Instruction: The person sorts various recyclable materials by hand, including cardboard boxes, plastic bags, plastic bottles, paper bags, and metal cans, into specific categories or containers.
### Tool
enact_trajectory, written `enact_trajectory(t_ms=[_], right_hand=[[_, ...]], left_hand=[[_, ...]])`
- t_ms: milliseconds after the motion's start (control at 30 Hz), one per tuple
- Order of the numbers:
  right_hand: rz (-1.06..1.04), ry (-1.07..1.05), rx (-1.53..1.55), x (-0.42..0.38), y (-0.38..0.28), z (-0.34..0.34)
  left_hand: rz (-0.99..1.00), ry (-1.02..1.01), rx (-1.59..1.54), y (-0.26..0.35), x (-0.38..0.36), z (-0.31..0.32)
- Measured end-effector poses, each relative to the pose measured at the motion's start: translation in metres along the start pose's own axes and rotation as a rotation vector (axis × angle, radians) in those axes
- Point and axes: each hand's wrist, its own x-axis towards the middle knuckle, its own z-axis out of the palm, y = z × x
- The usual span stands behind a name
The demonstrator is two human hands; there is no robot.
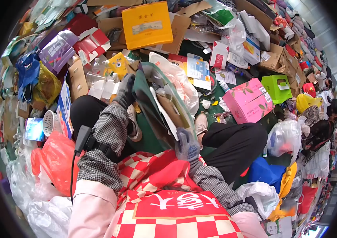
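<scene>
Between my knees stands a green bag (144, 101), its mouth spread towards me. In it I see a brown cardboard piece (169, 109), a white flat piece (163, 112) and some clear plastic. My left hand (125, 92), in a grey knit glove, is closed at the bag's upper left rim. Lower down, my right hand (187, 146), gloved the same way, is closed around the near right edge of the bag; its fingertips are partly hidden. A white plastic bag (178, 79) lies just behind the green one.
Heaps of mixed packaging surround me. A pink box (249, 101) and a lime green box (276, 89) lie to the right, a yellow paper bag (147, 24) ahead. At left are a red plastic bag (55, 160) and a white basket (51, 123). Another person (319, 131) sits far right.
</scene>
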Motion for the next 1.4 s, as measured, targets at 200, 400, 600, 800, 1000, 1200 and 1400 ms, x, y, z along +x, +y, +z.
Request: enact_trajectory(t_ms=[200,400,600,800,1000,1200,1400], right_hand=[[0.187,-0.114,-0.030,0.046,-0.034,-0.062],[0.474,-0.685,-0.002,0.025,0.027,0.002],[0.238,-0.259,0.245,0.069,-0.025,-0.063],[0.106,-0.696,0.181,0.052,0.003,-0.004],[0.813,-0.110,1.046,0.178,0.085,-0.045],[1.192,0.221,0.875,0.166,0.318,0.110],[1.367,-0.165,0.043,0.212,0.396,0.163]], left_hand=[[-0.591,0.170,-0.680,0.095,-0.017,0.006],[-0.620,0.199,-0.688,0.123,-0.021,0.001],[-0.801,0.193,-0.558,0.147,-0.030,-0.004],[-0.659,0.049,0.053,0.185,-0.019,-0.010],[-0.165,-0.258,1.248,0.217,0.001,0.000],[-0.225,-0.363,1.074,0.212,0.019,0.009],[-0.129,-0.355,1.184,0.215,0.034,0.020]])
